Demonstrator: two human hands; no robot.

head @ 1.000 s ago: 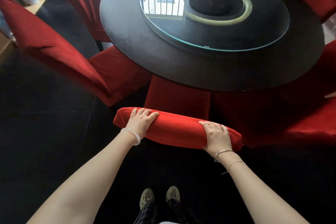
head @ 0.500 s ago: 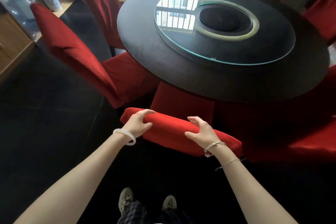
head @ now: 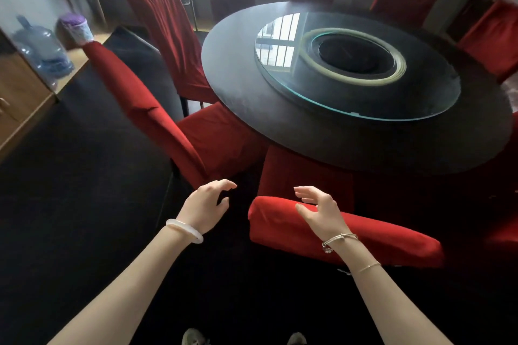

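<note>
A red fabric-covered chair (head: 283,225) stands pushed in at the near edge of a round dark table (head: 252,101); I look down on the top of its backrest. My left hand (head: 206,204), with a white bangle at the wrist, hovers to the left of the backrest with fingers loosely spread, touching nothing. My right hand (head: 319,211), wearing thin metal bracelets, floats just above the backrest's left part, fingers relaxed and apart, holding nothing.
A glass turntable (head: 358,64) sits on the table. Another red chair (head: 157,109) stands angled at the left, and several more ring the table. A water jug (head: 42,50) and a wooden cabinet (head: 19,98) are at the far left. The floor is dark.
Both hands have let go of the chair's backrest and lifted off it; my left hand has moved left, clear of the chair. My view has tilted up, showing more of the room.
</note>
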